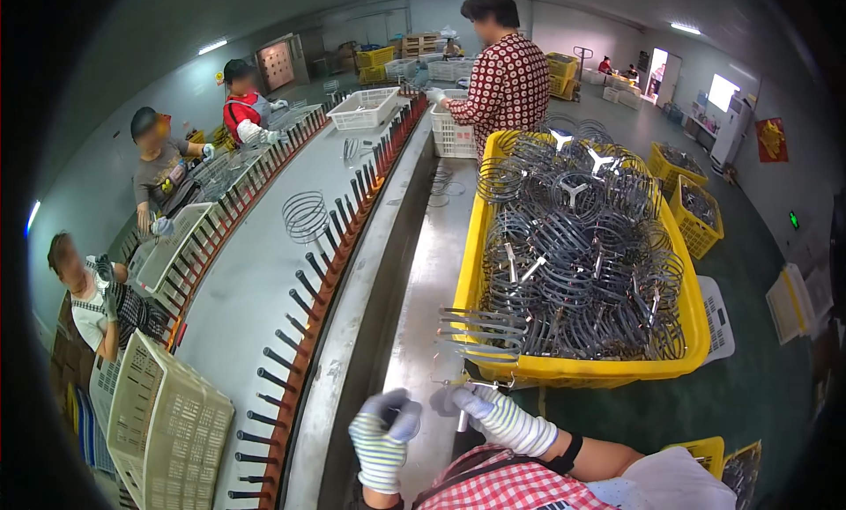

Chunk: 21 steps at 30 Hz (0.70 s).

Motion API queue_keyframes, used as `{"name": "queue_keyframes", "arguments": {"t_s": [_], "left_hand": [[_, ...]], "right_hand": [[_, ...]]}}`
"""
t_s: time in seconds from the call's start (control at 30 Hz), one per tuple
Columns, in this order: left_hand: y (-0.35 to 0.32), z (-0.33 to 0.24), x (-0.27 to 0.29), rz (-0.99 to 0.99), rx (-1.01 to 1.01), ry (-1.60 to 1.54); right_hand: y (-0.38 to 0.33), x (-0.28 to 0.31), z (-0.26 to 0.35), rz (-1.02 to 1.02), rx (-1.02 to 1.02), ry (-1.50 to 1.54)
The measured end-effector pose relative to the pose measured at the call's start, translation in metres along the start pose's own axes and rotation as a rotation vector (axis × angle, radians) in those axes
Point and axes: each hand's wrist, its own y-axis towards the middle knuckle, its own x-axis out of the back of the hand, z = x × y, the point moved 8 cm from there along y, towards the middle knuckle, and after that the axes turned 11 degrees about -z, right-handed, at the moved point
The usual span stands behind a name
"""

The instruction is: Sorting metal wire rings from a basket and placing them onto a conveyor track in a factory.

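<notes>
My right hand (498, 417), in a striped glove with grey fingertips, is closed on a coiled wire piece (483, 334). Its dark grey rings stand above my fingers, and a shiny metal stem shows at the hand. Close by on the left, my left hand (385, 435) wears a matching glove. Its fingers are curled together, and I cannot make out anything between them. Just beyond the held piece stands a yellow crate (608, 369), heaped with similar wire coils (573, 255) and a few white three-armed brackets (573, 193).
A conveyor (264, 246) edged with upright black pegs (282, 373) runs along my left; one wire coil (306, 217) sits by the pegs. White baskets (181, 422) line it. Several co-workers (163, 171) work across it, and one person (511, 87) stands ahead. More yellow crates (696, 219) stand right.
</notes>
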Motion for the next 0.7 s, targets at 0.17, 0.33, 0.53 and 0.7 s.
{"name": "queue_keyframes", "arguments": {"t_s": [0.17,0.33,0.53,0.7], "left_hand": [[0.004,-0.057,0.001,-0.006,-0.309,-0.006],[-0.003,-0.032,0.012,-0.007,-0.166,-0.167],[0.003,-0.038,0.010,0.113,-0.252,-0.133],[0.004,-0.040,0.018,-0.076,-0.338,-0.163]], "right_hand": [[-0.021,-0.025,-0.005,0.160,-0.161,0.010],[-0.026,-0.039,-0.015,0.230,-0.179,0.013],[-0.022,-0.039,-0.022,0.228,-0.257,0.011],[-0.015,-0.041,-0.017,0.201,-0.209,0.041]]}}
